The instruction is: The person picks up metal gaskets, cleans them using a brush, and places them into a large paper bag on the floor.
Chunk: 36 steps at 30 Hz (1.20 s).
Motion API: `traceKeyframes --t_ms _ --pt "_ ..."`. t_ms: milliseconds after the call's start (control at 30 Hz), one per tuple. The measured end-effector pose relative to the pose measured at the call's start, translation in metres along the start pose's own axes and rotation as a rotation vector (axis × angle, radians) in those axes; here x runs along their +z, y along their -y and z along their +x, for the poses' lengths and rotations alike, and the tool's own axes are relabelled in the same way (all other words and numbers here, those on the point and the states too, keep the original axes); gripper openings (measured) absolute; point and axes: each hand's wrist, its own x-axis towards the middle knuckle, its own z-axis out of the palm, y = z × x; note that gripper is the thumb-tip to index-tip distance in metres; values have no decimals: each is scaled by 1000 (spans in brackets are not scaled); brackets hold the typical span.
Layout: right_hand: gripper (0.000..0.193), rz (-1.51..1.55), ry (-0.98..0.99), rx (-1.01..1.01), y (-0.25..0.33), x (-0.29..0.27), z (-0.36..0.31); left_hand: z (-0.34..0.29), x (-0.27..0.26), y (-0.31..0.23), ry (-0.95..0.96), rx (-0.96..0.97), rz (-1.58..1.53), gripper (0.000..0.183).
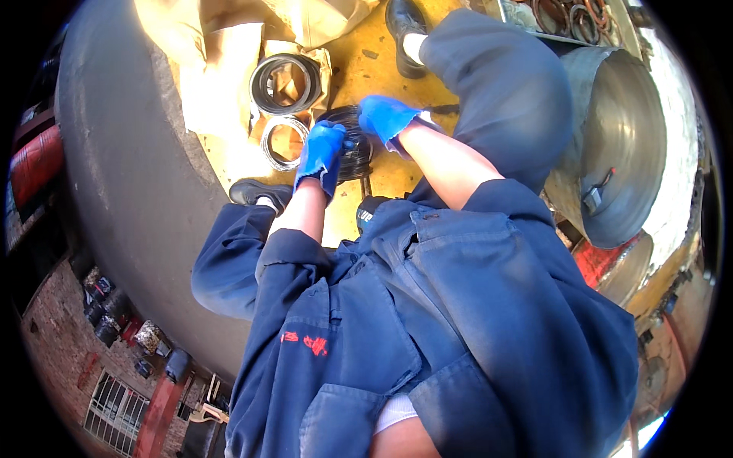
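Observation:
A coil of dark, wire-like loops (354,153) lies between my two hands on the yellow floor. My left hand (322,149), in a blue glove, is at the coil's left side with its fingers curled onto the loops. At the upper right edge of the coil is my right hand (385,120), also in a blue glove. It looks closed, but its fingertips are turned away and what they hold is hidden. Left of the coil lie a thick ring of black loops (255,85) and a smaller silvery ring of loops (268,143), both on brown paper.
Brown wrapping paper (221,76) spreads behind the rings. A large curved grey surface (114,153) runs along the left. To the right stands a big shiny metal cylinder (622,137), beside my bent leg. Several reddish-brown rings (584,27) lie in a tray at the far right.

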Motion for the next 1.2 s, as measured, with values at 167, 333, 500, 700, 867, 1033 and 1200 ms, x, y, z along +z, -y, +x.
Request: traceKeyframes --t_ms 167,333,500,700,867,1033,1200 --pt "30 63 -115 59 6 -13 -21 -29 6 -37 -92 119 427 32" --pt "32 102 -100 129 31 -27 -28 -29 10 -16 -89 -1 -321 21" --pt "36 308 -176 125 23 -30 -34 -50 11 -38 -103 90 -426 17" --pt "30 285 -319 -14 7 -15 -11 -35 16 -13 -157 25 -759 23" --pt "29 474 -260 85 10 -28 -26 -48 2 27 -47 185 -791 31" --pt "39 1153 147 336 31 -56 -85 -82 -8 29 182 259 -571 34" --pt "34 1456 266 216 43 -7 -80 -84 -10 41 381 342 -322 39"
